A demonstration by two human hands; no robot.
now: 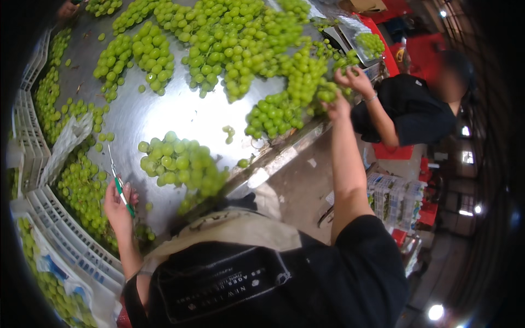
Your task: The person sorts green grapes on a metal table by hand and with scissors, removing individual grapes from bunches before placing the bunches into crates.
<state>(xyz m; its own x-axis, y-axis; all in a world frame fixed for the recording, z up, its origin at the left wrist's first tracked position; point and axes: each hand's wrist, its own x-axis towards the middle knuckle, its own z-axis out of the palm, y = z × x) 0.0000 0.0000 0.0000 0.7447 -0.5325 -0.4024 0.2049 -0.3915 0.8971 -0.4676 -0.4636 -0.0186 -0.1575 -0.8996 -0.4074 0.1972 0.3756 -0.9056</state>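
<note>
We are looking down over a shiny metal table [164, 115] heaped with green grapes. At the far right, stacked packages [395, 199] in white with blue and green markings are sitting on the floor near a red bin [392, 151], and flat red shapes [424, 52] are showing behind the co-worker. On the near left, white plastic crates [65, 232] are lining the table edge, with a clear plastic bag [65, 143] lying over one; a crate at the near left is holding grapes under blue-printed wrapping [52, 273]. On the dark apron [219, 284] below us a rectangular patch with pale lettering is showing; we are leaving the words alone.

Our left hand [117, 208] is hovering at the near edge of the table, palm side toward us, fingers curled around green-handled scissors [117, 183], whose thin blades are pointing away toward the far side. Just right of it a loose bunch of grapes [180, 164] is lying on the metal, not touched.

Our right arm is stretching far out along the table's right edge, bare from the black sleeve, and our right hand [337, 106] is reaching into a long bunch [298, 90]; its fingers are buried among the grapes, so we cannot tell whether they are gripping. The co-worker's hand [355, 81] is working the same heap just beyond ours.
</note>
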